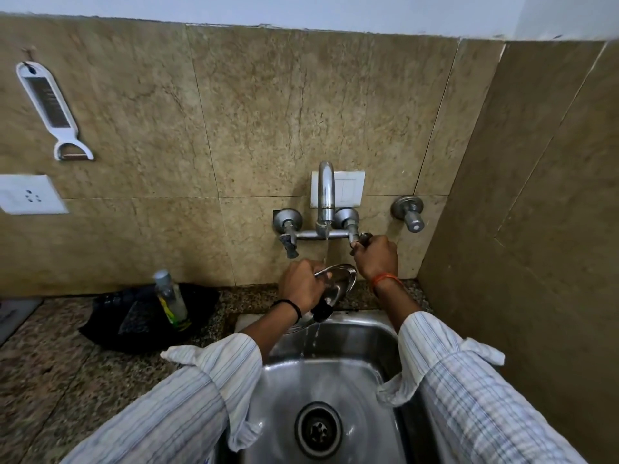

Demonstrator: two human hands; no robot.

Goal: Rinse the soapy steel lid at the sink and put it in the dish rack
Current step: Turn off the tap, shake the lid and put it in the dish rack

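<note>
My left hand [300, 285] grips the steel lid [338, 283] by its left rim and holds it tilted under the tap [325, 192]. A black knob sits on the lid's lower side. A thin stream of water falls from the spout onto the lid and runs off into the steel sink [335, 373]. My right hand [375, 255] is closed around the right tap handle [359, 238]. No dish rack is in view.
A black bag [134, 316] with a dish soap bottle [170, 301] standing on it lies on the granite counter left of the sink. A white peeler [50, 108] hangs on the tiled wall. A side wall rises close on the right.
</note>
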